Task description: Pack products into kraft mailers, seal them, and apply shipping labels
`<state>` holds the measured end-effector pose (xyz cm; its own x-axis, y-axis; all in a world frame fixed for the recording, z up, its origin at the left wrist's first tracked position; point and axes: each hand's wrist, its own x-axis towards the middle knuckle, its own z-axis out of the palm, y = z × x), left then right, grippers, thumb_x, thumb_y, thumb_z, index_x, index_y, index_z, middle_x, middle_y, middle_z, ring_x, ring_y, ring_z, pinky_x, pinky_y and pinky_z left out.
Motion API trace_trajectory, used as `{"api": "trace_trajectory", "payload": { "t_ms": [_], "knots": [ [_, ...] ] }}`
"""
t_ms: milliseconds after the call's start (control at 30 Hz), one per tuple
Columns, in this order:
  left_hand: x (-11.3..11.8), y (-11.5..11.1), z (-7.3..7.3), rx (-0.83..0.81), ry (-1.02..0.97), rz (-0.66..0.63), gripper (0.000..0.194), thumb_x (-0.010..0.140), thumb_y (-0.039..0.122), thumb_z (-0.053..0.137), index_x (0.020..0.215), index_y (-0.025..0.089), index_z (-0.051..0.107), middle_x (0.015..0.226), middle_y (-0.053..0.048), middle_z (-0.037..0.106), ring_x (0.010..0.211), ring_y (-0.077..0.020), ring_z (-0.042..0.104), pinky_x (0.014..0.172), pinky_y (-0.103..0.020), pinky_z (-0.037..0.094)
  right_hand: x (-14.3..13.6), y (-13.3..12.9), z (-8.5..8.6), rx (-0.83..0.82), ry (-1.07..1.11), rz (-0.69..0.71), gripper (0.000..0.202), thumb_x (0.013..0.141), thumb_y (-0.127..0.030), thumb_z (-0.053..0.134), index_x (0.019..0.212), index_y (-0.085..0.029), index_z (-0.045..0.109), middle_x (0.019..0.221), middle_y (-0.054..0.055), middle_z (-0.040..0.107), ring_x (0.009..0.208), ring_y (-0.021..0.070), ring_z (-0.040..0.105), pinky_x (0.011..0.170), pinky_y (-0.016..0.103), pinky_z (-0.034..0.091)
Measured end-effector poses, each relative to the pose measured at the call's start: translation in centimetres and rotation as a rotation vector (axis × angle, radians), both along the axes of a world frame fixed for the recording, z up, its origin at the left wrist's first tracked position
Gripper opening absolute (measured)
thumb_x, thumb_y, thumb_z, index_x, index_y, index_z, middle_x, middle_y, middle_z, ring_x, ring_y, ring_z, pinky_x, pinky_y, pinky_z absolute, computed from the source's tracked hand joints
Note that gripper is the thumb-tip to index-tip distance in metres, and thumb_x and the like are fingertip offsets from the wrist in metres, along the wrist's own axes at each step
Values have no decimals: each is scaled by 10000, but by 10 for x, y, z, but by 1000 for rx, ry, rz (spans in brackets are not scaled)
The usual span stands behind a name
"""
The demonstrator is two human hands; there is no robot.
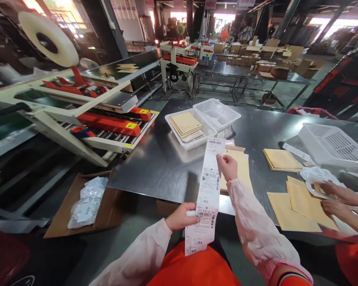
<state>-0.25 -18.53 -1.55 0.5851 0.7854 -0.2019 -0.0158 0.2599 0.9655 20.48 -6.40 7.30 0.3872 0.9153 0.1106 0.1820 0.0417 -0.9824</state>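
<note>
A long strip of printed shipping labels (208,186) hangs between my two hands, in front of my body and over the table's near edge. My left hand (181,217) pinches its lower part, thumb on top. Higher up, my right hand (227,167) grips the strip's right edge near the top label. Behind my right hand, yellow padded envelopes (241,167) lie on the table. A white perforated basket (179,140) beyond the strip holds a stack of padded envelopes (185,124). Another white basket (217,111) adjoins it at the back.
On the right, a co-worker's hands (334,196) handle items above more envelopes (295,212) on the metal table (155,159). An upturned white basket (337,145) sits behind them. A carton (107,206) with plastic-wrapped pieces stands lower left, below a tape-sealing machine (107,123).
</note>
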Motion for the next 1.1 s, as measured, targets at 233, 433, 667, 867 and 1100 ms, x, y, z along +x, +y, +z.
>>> {"api": "trace_trajectory", "payload": {
  "t_ms": [233, 433, 667, 867, 1100],
  "knots": [
    [2, 11, -3, 21, 30, -2, 563, 589, 469, 847, 1010, 109, 753, 1045, -132, 759, 997, -318, 680, 931, -442, 498, 5, -1, 4, -1, 26, -12, 429, 609, -613, 678, 613, -205, 547, 542, -25, 518, 557, 131, 466, 531, 269, 395],
    [7, 14, -5, 27, 26, -31, 535, 616, 443, 830, 1021, 103, 749, 1061, -135, 756, 1000, -316, 679, 939, -441, 492, 12, -3, 2, 3, 36, -15, 420, 612, -604, 673, 602, -213, 518, 521, -37, 483, 542, 126, 450, 518, 266, 386],
    [10, 16, -11, 24, 30, -70, 563, 655, 472, 803, 1074, 103, 730, 1111, -139, 738, 1042, -316, 660, 949, -439, 482, 19, 1, -2, -4, 87, -28, 482, 567, -649, 707, 614, -198, 542, 510, -44, 483, 534, 116, 447, 506, 251, 388],
    [4, 55, 13, 105, 22, -87, 783, 509, 469, 885, 1195, 161, 667, 1121, -109, 686, 916, -208, 626, 790, -320, 492, 21, -32, -16, -60, 48, 161, 494, 608, -657, 718, 613, -199, 533, 479, -53, 466, 492, 97, 405, 457, 227, 337],
    [39, 130, 92, 259, 169, 144, 336, 649, 391, 771, 816, 104, 723, 668, -18, 638, 609, -117, 529, 585, -245, 408, 18, -87, -51, -218, 204, 428, 544, 602, -713, 715, 603, -201, 532, 505, -50, 498, 486, 88, 376, 473, 225, 312]
  ]
}}
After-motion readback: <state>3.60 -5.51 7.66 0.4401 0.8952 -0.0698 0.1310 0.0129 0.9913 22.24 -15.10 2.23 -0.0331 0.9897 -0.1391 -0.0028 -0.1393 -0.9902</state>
